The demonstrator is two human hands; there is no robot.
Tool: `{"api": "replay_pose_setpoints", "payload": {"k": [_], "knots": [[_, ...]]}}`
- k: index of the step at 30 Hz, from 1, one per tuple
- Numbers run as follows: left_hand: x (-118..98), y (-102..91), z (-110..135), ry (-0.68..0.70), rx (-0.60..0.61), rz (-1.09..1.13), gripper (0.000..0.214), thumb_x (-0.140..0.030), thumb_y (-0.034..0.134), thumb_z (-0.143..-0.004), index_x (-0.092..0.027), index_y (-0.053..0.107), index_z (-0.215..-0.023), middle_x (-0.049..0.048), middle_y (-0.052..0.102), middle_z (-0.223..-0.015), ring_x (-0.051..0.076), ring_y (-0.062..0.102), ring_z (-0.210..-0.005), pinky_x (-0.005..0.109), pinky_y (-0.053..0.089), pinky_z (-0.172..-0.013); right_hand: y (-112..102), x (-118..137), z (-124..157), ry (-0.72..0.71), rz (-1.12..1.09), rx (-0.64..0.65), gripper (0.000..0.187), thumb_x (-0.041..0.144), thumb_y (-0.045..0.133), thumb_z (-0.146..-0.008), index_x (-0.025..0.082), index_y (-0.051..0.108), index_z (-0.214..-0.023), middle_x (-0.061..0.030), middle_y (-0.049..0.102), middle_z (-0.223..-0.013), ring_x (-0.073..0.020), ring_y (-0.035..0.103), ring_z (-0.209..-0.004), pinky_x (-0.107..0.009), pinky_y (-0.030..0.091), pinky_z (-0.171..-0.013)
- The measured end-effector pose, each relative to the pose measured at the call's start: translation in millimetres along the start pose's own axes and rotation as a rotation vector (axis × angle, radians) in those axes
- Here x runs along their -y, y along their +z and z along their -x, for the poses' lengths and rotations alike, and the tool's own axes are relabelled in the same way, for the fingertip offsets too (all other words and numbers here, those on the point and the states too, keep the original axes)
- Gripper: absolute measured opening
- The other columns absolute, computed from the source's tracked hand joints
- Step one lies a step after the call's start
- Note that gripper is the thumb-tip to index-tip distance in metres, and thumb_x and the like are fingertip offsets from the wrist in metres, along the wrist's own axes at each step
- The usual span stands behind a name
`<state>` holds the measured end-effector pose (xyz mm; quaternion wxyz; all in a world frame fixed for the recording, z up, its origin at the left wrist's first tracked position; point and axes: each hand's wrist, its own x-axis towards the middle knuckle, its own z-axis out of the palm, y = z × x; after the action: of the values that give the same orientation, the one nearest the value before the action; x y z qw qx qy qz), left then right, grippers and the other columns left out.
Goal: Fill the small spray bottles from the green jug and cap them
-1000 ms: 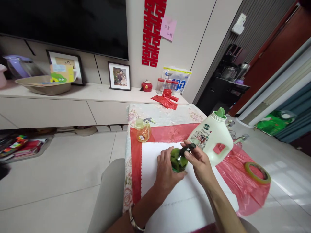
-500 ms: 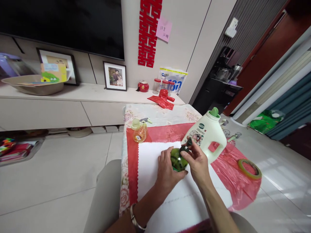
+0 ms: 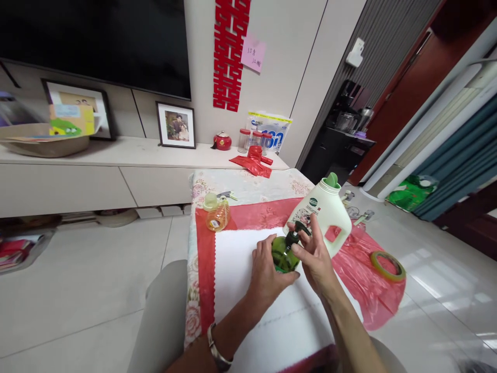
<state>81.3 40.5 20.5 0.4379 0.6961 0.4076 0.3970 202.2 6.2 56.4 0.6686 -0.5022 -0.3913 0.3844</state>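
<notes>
A green pump bottle [image 3: 283,255] with a black pump head [image 3: 298,232] is tilted above the white mat. My left hand [image 3: 267,269] wraps round its body from the left, and a silver bangle sits on that wrist. At the bottle's neck, my right hand [image 3: 315,255] pinches the black collar between thumb and fingers, with the index finger raised. Just behind the right hand stands a large cream detergent jug [image 3: 330,207] with a green spout in its open mouth. To the left, a small bottle of amber liquid [image 3: 218,216] stands on the red sheet.
A white mat [image 3: 236,290] lies over red plastic sheeting [image 3: 373,300] on the flowered tablecloth. A roll of tape [image 3: 388,266] lies at the right. Red plastic bags [image 3: 254,161], lidded jars [image 3: 244,141] and a framed photo [image 3: 176,125] are at the back.
The view has turned slightly, shifting the scene left. My right index finger has lifted off the pump head, whose nozzle has turned to point right. The left hand keeps its hold.
</notes>
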Motion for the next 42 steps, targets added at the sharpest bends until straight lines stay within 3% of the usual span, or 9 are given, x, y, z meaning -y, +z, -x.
{"api": "replay_pose_setpoints", "payload": {"k": [5,10,14,18,26,32,36,39,42], "knots": [[-5,0.7,-1,-0.012,0.061,0.033,0.089,-0.02,0.082,-0.052,-0.02,0.042,-0.131,0.0088,0.055,-0.122,0.03,0.053,-0.115,0.046,0.042,-0.103,-9,2,-3,-0.081,0.084,-0.07,0.115,0.032,0.085,-0.07,0.037,0.012,-0.159,0.0,0.061,-0.106,-0.0187,0.06,-0.103,-0.039,0.047,-0.098],[-5,5.6,0,-0.01,0.059,0.045,0.087,-0.02,0.081,-0.054,-0.02,0.042,-0.132,0.009,0.055,-0.124,0.029,0.052,-0.118,0.047,0.042,-0.105,-17,4,-2,-0.085,0.111,-0.003,0.106,0.037,0.082,-0.073,0.04,0.018,-0.157,-0.0012,0.058,-0.118,-0.0193,0.055,-0.114,-0.037,0.045,-0.099],[-5,9.8,-1,0.023,0.07,0.023,0.087,-0.019,0.08,-0.052,-0.021,0.042,-0.131,0.0087,0.056,-0.122,0.03,0.054,-0.117,0.048,0.043,-0.104,-17,7,0,-0.087,0.236,-0.156,0.108,0.039,0.085,-0.066,0.032,0.026,-0.156,0.0011,0.056,-0.099,-0.0182,0.057,-0.098,-0.037,0.045,-0.095],[-5,15.3,0,0.079,-0.007,0.017,0.08,-0.023,0.077,-0.057,-0.019,0.043,-0.129,0.0106,0.058,-0.118,0.032,0.057,-0.113,0.051,0.045,-0.101,-11,10,10,-0.049,0.339,-0.107,0.114,0.04,0.082,-0.065,0.029,0.018,-0.158,-0.0054,0.053,-0.127,-0.0233,0.053,-0.117,-0.039,0.043,-0.101],[-6,34.1,21,0.209,0.002,0.018,0.08,-0.017,0.07,-0.062,-0.022,0.041,-0.136,0.0126,0.056,-0.122,0.034,0.056,-0.113,0.055,0.046,-0.099,-14,32,48,0.01,0.675,-0.102,0.072,0.028,0.078,-0.069,0.025,0.043,-0.132,-0.0037,0.063,-0.119,-0.025,0.06,-0.107,-0.039,0.049,-0.095],[-23,55.0,30,0.241,0.085,0.169,0.079,-0.014,0.069,-0.065,-0.023,0.041,-0.138,0.0125,0.054,-0.13,0.031,0.055,-0.122,0.05,0.049,-0.104,-42,41,67,-0.107,0.843,-0.23,0.098,0.034,0.077,-0.07,0.029,0.023,-0.151,-0.0082,0.053,-0.137,-0.0293,0.055,-0.122,-0.046,0.047,-0.103],[-31,67.4,36,0.25,0.218,0.182,0.089,-0.013,0.07,-0.065,-0.024,0.036,-0.145,0.0142,0.051,-0.14,0.033,0.05,-0.131,0.05,0.047,-0.109,-66,47,73,-0.112,0.824,-0.334,0.112,0.044,0.081,-0.066,0.025,0.017,-0.156,-0.0118,0.06,-0.128,-0.0312,0.062,-0.11,-0.047,0.053,-0.095],[-31,48.5,25,0.309,0.287,0.07,0.098,-0.016,0.076,-0.063,-0.027,0.033,-0.15,0.0132,0.039,-0.153,0.035,0.039,-0.142,0.052,0.042,-0.115,-99,58,63,-0.149,0.841,-0.484,0.116,0.056,0.08,-0.065,0.025,0.015,-0.156,-0.0124,0.061,-0.125,-0.0315,0.064,-0.105,-0.049,0.053,-0.092],[-24,-0.6,-15,0.363,0.059,-0.098,0.069,-0.023,0.069,-0.075,-0.025,0.046,-0.14,0.012,0.046,-0.146,0.033,0.042,-0.139,0.054,0.037,-0.116,-146,67,44,-0.056,1.031,-0.655,0.124,0.067,0.079,-0.057,0.02,0.02,-0.155,-0.016,0.061,-0.121,-0.0342,0.066,-0.091,-0.05,0.053,-0.08]]}}
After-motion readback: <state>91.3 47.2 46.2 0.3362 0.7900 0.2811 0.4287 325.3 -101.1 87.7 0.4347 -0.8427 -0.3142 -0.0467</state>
